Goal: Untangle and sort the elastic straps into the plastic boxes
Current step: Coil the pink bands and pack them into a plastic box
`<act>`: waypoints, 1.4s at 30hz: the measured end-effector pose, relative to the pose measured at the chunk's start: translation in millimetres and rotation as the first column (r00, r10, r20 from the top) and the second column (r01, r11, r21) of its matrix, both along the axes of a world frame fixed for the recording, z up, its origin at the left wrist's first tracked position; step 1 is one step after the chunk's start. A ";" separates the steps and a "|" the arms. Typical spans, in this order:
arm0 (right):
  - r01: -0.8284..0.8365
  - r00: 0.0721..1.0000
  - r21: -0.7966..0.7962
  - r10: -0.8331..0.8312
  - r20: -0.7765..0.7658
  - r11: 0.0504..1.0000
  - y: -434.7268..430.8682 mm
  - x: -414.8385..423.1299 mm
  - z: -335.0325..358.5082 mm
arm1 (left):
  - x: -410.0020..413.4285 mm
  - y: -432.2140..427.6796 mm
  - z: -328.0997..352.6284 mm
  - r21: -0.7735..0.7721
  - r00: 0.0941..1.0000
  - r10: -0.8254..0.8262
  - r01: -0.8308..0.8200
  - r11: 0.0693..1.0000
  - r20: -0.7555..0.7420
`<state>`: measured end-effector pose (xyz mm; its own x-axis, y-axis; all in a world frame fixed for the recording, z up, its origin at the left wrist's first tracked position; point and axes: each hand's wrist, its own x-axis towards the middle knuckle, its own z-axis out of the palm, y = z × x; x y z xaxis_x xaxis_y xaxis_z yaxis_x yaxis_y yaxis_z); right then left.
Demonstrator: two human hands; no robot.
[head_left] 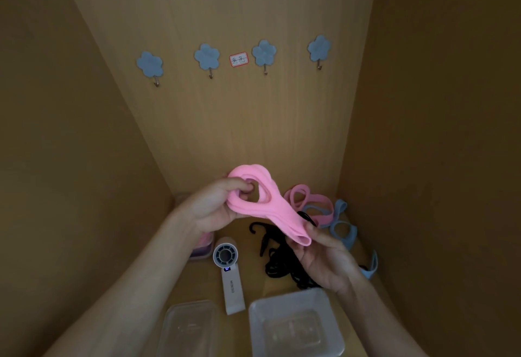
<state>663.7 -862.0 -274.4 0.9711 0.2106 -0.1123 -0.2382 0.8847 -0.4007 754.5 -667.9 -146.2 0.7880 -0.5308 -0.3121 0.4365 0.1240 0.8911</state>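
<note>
A wide pink elastic strap (270, 201), folded into loops, hangs in the air between both hands. My left hand (217, 207) grips its upper looped end, fingers curled through the loop. My right hand (321, 255) pinches its lower end. On the shelf behind lie another pink strap (303, 196), blue straps (342, 229) and a tangle of black straps (279, 263). Two clear plastic boxes stand at the front: one (191, 325) on the left, one (296, 325) on the right. A third box (201, 246) holding something pink sits under my left wrist, mostly hidden.
A white handheld fan (229, 277) lies between the boxes and the straps. Wooden walls close in on the left, right and back. Several blue flower hooks (207, 58) and a small label (238, 59) are on the back wall.
</note>
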 end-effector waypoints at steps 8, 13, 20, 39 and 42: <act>0.146 0.986 0.106 -0.136 -0.093 0.984 19.2 4.4 1.1 | -26.4 -19.0 -22.9 -0.144 0.984 -0.063 0.039 0.989 -0.165; 0.166 0.985 0.004 -0.165 -0.045 0.986 20.4 5.5 8.3 | -35.9 -35.2 -42.3 -0.029 0.998 0.034 -0.036 0.999 -0.050; 0.258 0.937 -0.206 -0.297 -0.185 0.944 25.1 7.2 -4.0 | -58.0 -70.1 -72.1 0.273 0.920 0.346 -0.386 0.881 0.184; 0.161 0.961 -0.454 -0.244 -0.130 0.876 4.0 -17.1 -16.2 | -48.9 -34.7 -98.3 0.077 0.999 -0.021 0.018 0.997 0.043; 0.112 0.971 -0.468 -0.196 -0.136 0.877 7.0 -19.5 -15.9 | -46.6 -23.7 -104.2 0.135 0.994 -0.001 -0.013 0.991 0.106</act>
<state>644.2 -855.0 -290.4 0.9428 -0.0555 -0.3286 -0.2169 0.6463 -0.7316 708.0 -691.6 -250.4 0.8234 -0.4842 -0.2958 0.3387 0.0013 0.9409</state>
